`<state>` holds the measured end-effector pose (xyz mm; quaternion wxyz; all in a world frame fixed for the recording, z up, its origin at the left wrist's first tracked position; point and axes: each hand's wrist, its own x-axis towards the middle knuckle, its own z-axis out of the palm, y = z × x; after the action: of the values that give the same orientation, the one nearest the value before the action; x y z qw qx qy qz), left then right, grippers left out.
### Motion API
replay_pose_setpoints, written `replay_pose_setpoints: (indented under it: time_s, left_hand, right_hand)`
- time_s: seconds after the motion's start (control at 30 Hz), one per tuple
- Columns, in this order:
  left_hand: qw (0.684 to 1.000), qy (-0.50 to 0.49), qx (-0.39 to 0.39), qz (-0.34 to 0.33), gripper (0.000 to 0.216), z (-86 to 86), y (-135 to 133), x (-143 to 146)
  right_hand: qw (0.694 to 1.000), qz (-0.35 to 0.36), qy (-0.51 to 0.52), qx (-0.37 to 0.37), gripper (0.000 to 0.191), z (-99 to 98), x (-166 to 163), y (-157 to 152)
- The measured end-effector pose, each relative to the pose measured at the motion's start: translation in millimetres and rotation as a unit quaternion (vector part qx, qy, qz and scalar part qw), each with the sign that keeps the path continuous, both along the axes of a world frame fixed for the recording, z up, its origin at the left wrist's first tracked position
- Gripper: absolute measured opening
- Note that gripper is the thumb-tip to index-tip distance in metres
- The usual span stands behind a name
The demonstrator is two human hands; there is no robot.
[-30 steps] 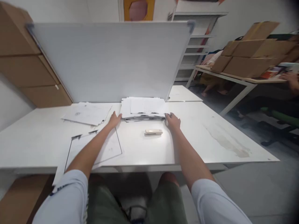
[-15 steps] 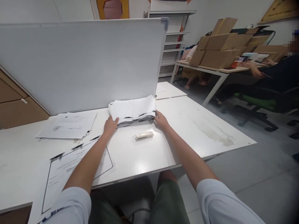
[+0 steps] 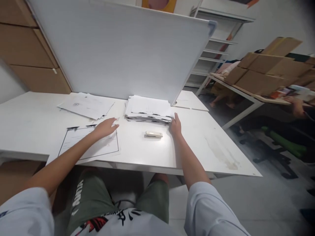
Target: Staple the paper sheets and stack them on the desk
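A thick stack of white papers (image 3: pixel 147 109) lies flat on the white table (image 3: pixel 39 121), against the foot of a leaning whiteboard (image 3: pixel 118 49). My right hand (image 3: pixel 176 124) rests at the stack's right near corner, fingers straight and touching its edge. My left hand (image 3: pixel 105 127) is off the stack, open and flat, hovering over the upper right part of a bordered sheet (image 3: pixel 90 144). A small beige stapler (image 3: pixel 153 134) lies between my hands, just in front of the stack.
A second loose pile of papers (image 3: pixel 85 105) lies at the left rear. Brown drawers (image 3: pixel 29 49) stand behind. To the right, a table with cardboard boxes (image 3: pixel 268 67), another person's hand (image 3: pixel 296 106), a green chair, and metal shelving (image 3: pixel 216 42).
The stack, lifted at its front edge half a second ago, now lies flat. My left hand has let go of it and moved left and nearer, over the bordered sheet. The camera swung.
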<state>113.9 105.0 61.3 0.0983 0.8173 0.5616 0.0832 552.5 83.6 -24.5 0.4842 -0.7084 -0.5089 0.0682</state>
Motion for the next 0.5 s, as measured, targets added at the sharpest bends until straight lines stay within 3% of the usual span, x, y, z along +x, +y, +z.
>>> replay_pose_setpoints:
  time_s: [0.1, 0.23, 0.37, 0.5]
  left_hand:
    - [0.993, 0.111, -0.028, 0.043, 0.084, -16.9, -71, -42]
    - [0.989, 0.144, -0.018, 0.032, 0.097, -36.2, -142, -45]
    - [0.992, 0.106, 0.034, -0.057, 0.1, -38.3, -175, -23]
    - [0.991, 0.058, 0.028, -0.114, 0.072, -41.7, -186, -6]
  right_hand:
    - [0.999, -0.006, -0.011, 0.041, 0.056, 2.5, 0, -7]
    - [0.991, 0.005, -0.122, 0.053, 0.058, 7.7, -6, -20]
    - [0.98, 0.071, -0.188, 0.014, 0.052, 10.6, -25, -42]
    - [0.948, 0.209, -0.242, -0.015, 0.04, 13.6, -60, -76]
